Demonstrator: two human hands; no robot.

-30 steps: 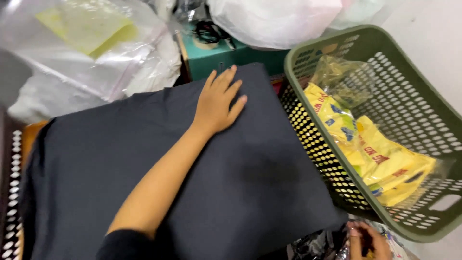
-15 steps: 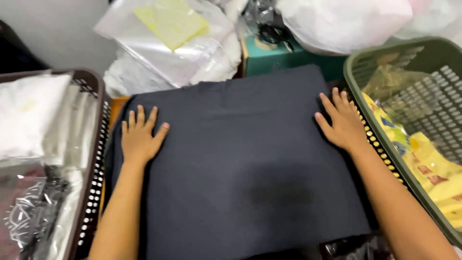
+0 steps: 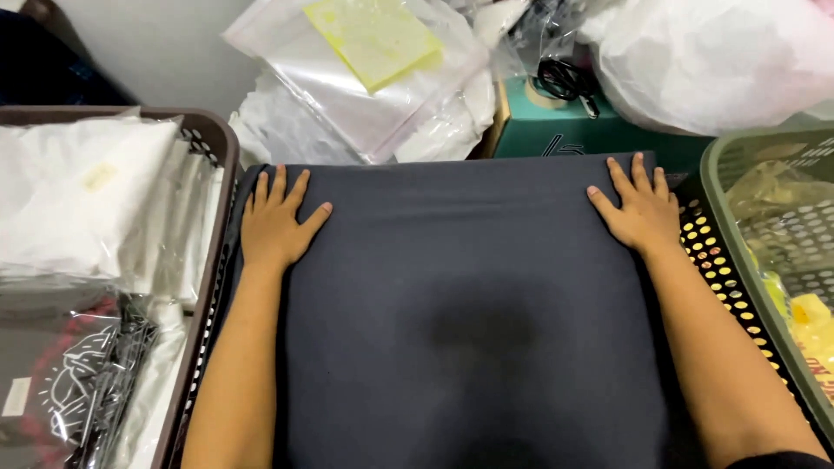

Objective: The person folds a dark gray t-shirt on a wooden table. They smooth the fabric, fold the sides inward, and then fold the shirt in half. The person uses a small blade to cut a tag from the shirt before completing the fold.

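Your left hand and right hand lie flat and open, gripping nothing, on the dark cloth spread between two baskets. It looks soft, light and limp; pinch its far corners.

Two hands, left and right, one dark cloth, two baskets: brown, green.

cloth: plain dark navy-grey, 1 darker blotch at centre | left basket: brown, perforated | right basket: olive green, perforated | box: teal | packets: yellow | bags: white | sheet: pale yellow-green | sleeved garment: black, white line print
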